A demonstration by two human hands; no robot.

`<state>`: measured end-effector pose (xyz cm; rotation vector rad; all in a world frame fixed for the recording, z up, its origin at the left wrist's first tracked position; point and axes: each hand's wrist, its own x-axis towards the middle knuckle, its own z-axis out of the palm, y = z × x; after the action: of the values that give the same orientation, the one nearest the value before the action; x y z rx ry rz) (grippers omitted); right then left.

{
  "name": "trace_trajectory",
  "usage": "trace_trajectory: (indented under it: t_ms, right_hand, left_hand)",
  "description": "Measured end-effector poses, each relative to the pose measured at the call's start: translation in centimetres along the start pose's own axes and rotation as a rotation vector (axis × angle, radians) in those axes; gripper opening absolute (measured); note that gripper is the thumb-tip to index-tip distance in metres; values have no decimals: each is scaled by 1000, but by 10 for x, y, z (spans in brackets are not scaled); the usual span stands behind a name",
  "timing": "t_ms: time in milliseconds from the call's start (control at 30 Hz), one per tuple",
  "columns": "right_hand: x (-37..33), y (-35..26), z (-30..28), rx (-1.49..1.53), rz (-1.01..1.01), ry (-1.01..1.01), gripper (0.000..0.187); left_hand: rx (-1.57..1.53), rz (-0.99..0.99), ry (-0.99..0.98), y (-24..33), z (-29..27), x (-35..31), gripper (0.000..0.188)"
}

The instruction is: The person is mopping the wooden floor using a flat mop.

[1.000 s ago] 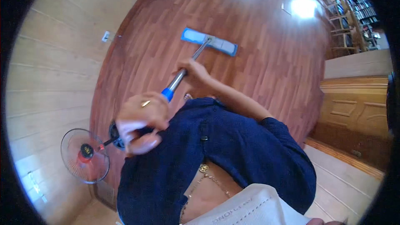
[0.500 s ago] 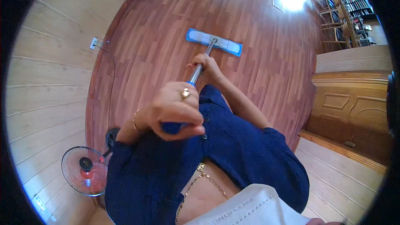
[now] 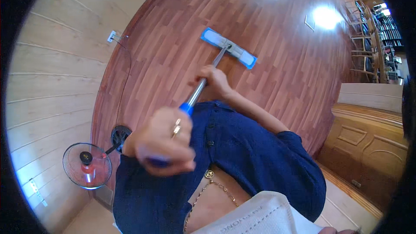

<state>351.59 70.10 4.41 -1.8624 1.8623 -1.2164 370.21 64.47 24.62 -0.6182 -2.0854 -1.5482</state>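
Note:
A flat mop with a pale, blue-edged head [image 3: 229, 47] lies across the wooden floor ahead of me. Its shiny metal pole [image 3: 199, 90] slants back toward my body and ends in a blue grip [image 3: 186, 108]. My left hand [image 3: 164, 141], wearing a gold ring and slightly blurred, is wrapped round the top of that grip. Lower on the pole, nearer the mop head, my right hand [image 3: 214, 80] closes round the bare metal.
On the left stands a fan [image 3: 86, 165] near the pale panelled wall [image 3: 56, 91]. A thin cable [image 3: 130, 60] runs along the floor from a wall socket [image 3: 111, 36]. Chairs [image 3: 364, 43] line the far right, with a carved wooden cabinet [image 3: 368, 143] closer.
My left hand has moved left and toward my body with the grip. The mop head has turned, its right end now nearer me. The view has shifted, so the room sits further right.

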Motion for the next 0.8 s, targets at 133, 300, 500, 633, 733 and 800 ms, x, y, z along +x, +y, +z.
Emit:
trace_trajectory:
  t_ms: [133,300,500,633,733,800]
  right_hand:
    - [26,1,-12,111,-37,-53,28]
    - [63,80,-19,-10,-39,-40,15]
    - [84,190,-43,41,-35,18,24]
    - [89,207,-66,56,-28,53,21]
    - [80,205,-74,84,62,-8,7]
    - [74,180,-92,49,146,-30,5]
  left_hand:
    - [-11,114,-74,-10,-17,24,17]
    - [31,-3,148,-64,-25,47,17]
    - [251,-179,112,-157,-15,78,14]
    - [226,-203,69,-174,-15,103,12]
    - [199,-202,-10,-154,-26,128,12]
    - [145,-101,-33,-148,-28,137,13]
